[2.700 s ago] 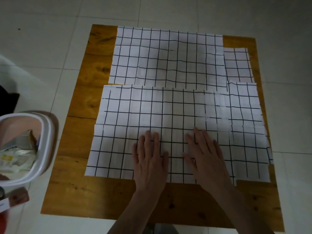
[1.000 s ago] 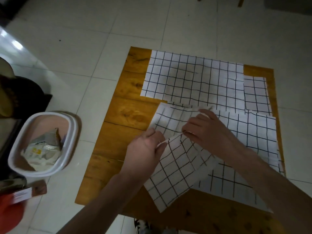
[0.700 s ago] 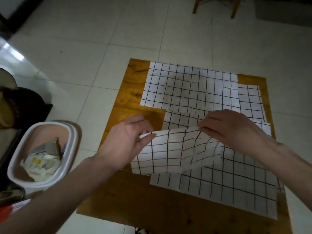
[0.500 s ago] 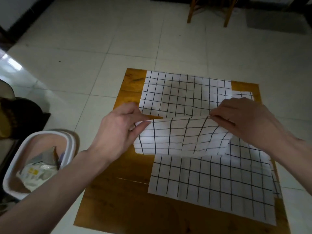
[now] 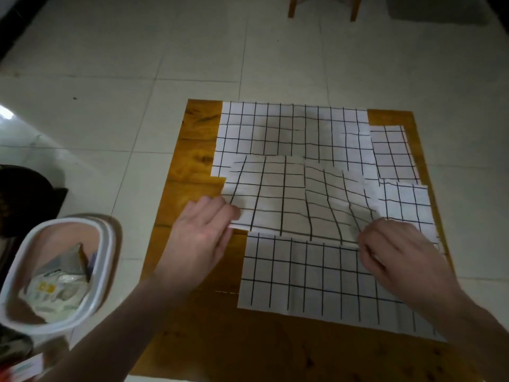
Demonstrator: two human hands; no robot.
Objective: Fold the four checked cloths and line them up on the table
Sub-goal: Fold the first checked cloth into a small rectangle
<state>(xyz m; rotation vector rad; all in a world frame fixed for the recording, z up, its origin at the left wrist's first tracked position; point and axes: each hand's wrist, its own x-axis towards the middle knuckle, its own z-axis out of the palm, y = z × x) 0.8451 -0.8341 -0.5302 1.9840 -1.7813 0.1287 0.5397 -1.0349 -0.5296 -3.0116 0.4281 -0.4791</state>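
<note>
I hold one white cloth with a black grid (image 5: 289,199) above the middle of the wooden table (image 5: 192,161). My left hand (image 5: 201,241) pinches its near left corner and my right hand (image 5: 399,255) pinches its near right corner, so the cloth sags between them. Under it a second checked cloth (image 5: 316,282) lies flat on the near half. A third checked cloth (image 5: 292,130) lies flat at the back. A fourth checked cloth (image 5: 394,153) shows as a strip at the back right, partly covered.
A white plastic tub (image 5: 104,249) with crumpled packets stands on the floor left of the table. Wooden chair legs (image 5: 322,9) stand on the tiles beyond the table. A dark object (image 5: 24,199) sits at the far left.
Both hands went from pressing flat on the near cloth to pinching the top cloth's corners and lifting it. It now hangs lower, with my hands drawn nearer to me.
</note>
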